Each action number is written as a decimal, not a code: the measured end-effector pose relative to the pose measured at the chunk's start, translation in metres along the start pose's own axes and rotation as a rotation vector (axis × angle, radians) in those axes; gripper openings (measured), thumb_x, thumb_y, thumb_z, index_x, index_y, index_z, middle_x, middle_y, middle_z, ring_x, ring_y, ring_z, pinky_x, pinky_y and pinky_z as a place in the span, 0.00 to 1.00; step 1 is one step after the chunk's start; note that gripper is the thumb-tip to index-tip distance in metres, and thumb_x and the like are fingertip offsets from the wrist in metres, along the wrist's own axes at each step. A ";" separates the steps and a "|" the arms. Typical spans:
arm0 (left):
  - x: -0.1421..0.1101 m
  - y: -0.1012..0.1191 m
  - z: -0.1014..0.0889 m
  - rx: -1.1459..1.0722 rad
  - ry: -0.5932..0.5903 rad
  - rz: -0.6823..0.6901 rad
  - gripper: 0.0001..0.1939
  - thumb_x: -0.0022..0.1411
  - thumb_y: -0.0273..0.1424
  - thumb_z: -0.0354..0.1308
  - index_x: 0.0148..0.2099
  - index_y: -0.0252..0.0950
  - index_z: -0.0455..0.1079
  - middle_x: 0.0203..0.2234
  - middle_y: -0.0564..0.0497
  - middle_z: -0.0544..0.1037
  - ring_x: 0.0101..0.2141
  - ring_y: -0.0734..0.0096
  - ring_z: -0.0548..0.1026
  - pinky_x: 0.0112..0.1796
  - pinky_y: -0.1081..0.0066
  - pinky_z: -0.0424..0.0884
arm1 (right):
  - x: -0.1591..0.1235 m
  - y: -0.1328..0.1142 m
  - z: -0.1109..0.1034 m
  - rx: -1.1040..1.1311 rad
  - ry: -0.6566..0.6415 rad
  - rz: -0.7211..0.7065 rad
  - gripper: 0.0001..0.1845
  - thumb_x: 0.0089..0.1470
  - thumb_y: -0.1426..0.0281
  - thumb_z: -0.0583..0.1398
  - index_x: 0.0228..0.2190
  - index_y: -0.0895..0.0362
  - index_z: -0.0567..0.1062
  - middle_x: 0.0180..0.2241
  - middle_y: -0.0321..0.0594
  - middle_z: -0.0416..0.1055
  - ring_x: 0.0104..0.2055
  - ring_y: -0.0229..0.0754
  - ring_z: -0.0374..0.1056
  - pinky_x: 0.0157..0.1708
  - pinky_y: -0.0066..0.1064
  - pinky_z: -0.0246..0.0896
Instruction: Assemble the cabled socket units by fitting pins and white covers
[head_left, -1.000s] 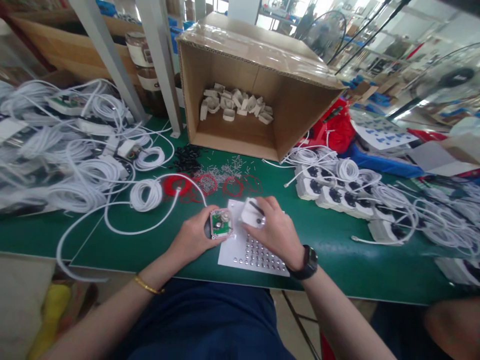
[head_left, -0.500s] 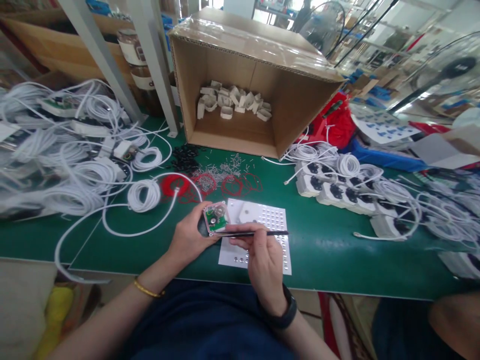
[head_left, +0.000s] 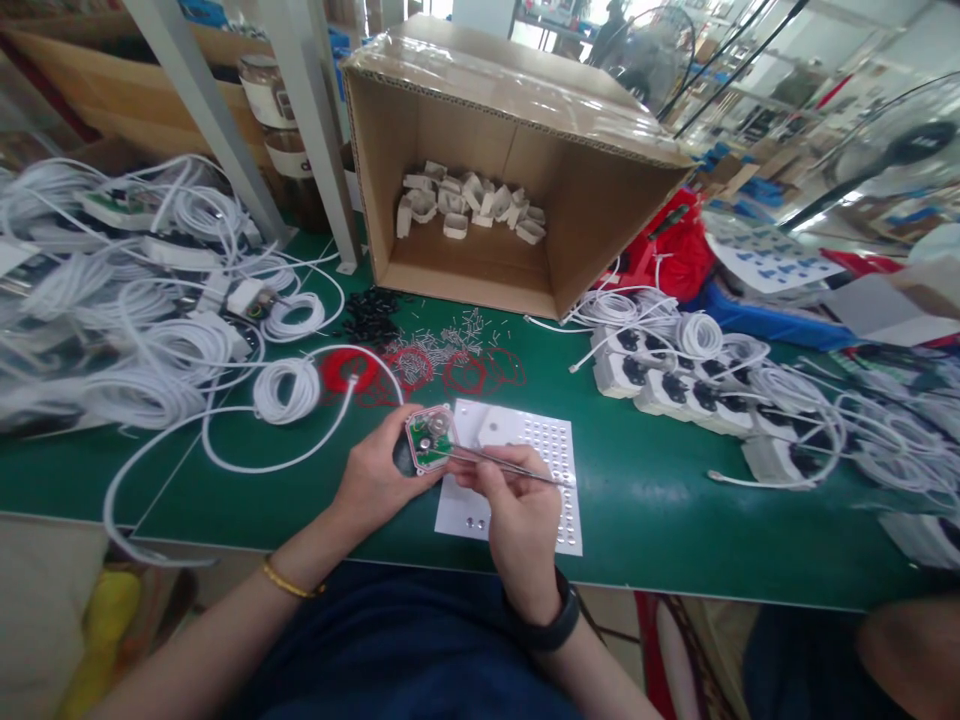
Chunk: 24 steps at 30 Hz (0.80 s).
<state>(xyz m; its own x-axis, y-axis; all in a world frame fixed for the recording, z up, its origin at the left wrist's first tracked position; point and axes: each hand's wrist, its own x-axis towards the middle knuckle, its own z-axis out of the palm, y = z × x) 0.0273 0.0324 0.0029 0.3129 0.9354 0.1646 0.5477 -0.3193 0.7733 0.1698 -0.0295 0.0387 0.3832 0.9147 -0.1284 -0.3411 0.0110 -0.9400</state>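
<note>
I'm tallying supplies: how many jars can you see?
2: an upper jar and a lower jar beneath it, seen between the slanted posts; others may be hidden.

- One head-worn camera looks forward and down from above the person's navy garment [head_left: 420,650].
- The left hand [head_left: 379,465] and right hand [head_left: 526,525] appear near, below mid-frame.
- Its wide view spans the green workbench [head_left: 660,530], cardboard box [head_left: 517,95] and farther workshop [head_left: 795,90].

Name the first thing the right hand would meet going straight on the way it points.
Most likely the open circuit-board unit in the left hand: the tweezers in the right hand point at it. Depth is unclear, so whether their tips touch it cannot be told.
</note>
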 end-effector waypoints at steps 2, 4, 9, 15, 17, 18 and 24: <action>0.000 -0.001 0.001 0.006 0.012 0.001 0.32 0.49 0.40 0.64 0.54 0.40 0.57 0.48 0.49 0.73 0.46 0.63 0.74 0.48 0.66 0.69 | -0.004 0.004 0.002 -0.091 0.035 -0.080 0.10 0.48 0.67 0.66 0.30 0.57 0.70 0.30 0.41 0.78 0.31 0.45 0.76 0.32 0.35 0.73; 0.000 -0.002 0.001 0.011 0.027 0.008 0.33 0.48 0.41 0.65 0.54 0.40 0.58 0.47 0.49 0.73 0.46 0.63 0.74 0.48 0.66 0.69 | -0.008 0.006 0.001 -0.200 0.060 -0.155 0.08 0.48 0.68 0.66 0.29 0.57 0.72 0.29 0.41 0.77 0.31 0.44 0.75 0.31 0.34 0.73; -0.001 -0.004 0.001 0.022 0.036 0.033 0.33 0.48 0.40 0.65 0.54 0.41 0.58 0.47 0.49 0.74 0.45 0.63 0.75 0.47 0.66 0.70 | -0.010 0.009 -0.001 -0.359 0.066 -0.257 0.04 0.50 0.70 0.64 0.29 0.57 0.74 0.29 0.40 0.76 0.30 0.43 0.74 0.32 0.36 0.72; -0.002 -0.003 0.000 0.036 0.042 0.049 0.33 0.49 0.41 0.65 0.54 0.41 0.58 0.47 0.49 0.74 0.45 0.63 0.75 0.47 0.66 0.71 | -0.010 0.012 -0.001 -0.405 0.063 -0.332 0.02 0.51 0.72 0.64 0.30 0.56 0.74 0.29 0.40 0.76 0.30 0.43 0.74 0.31 0.35 0.72; -0.001 -0.001 0.000 0.033 0.042 0.055 0.32 0.49 0.41 0.64 0.54 0.41 0.58 0.46 0.49 0.74 0.44 0.63 0.75 0.47 0.67 0.71 | -0.011 0.012 -0.001 -0.411 0.068 -0.351 0.02 0.51 0.72 0.64 0.30 0.56 0.75 0.29 0.39 0.76 0.30 0.43 0.74 0.32 0.35 0.72; 0.000 -0.001 0.000 0.034 0.044 0.057 0.32 0.49 0.41 0.64 0.54 0.41 0.58 0.46 0.49 0.74 0.44 0.64 0.76 0.46 0.67 0.71 | -0.011 0.011 0.000 -0.416 0.066 -0.359 0.02 0.51 0.72 0.64 0.30 0.56 0.75 0.29 0.39 0.76 0.30 0.42 0.74 0.32 0.35 0.72; 0.000 0.000 0.001 0.052 0.057 0.070 0.31 0.49 0.41 0.64 0.54 0.40 0.59 0.45 0.49 0.75 0.44 0.64 0.76 0.46 0.67 0.72 | -0.011 0.007 0.005 -0.470 0.074 -0.419 0.03 0.50 0.74 0.64 0.30 0.57 0.75 0.27 0.38 0.76 0.30 0.40 0.74 0.29 0.29 0.70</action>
<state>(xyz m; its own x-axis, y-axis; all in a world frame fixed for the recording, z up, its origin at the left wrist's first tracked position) 0.0275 0.0324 0.0023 0.3078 0.9173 0.2528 0.5661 -0.3901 0.7262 0.1591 -0.0373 0.0353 0.4665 0.8406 0.2753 0.2582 0.1683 -0.9513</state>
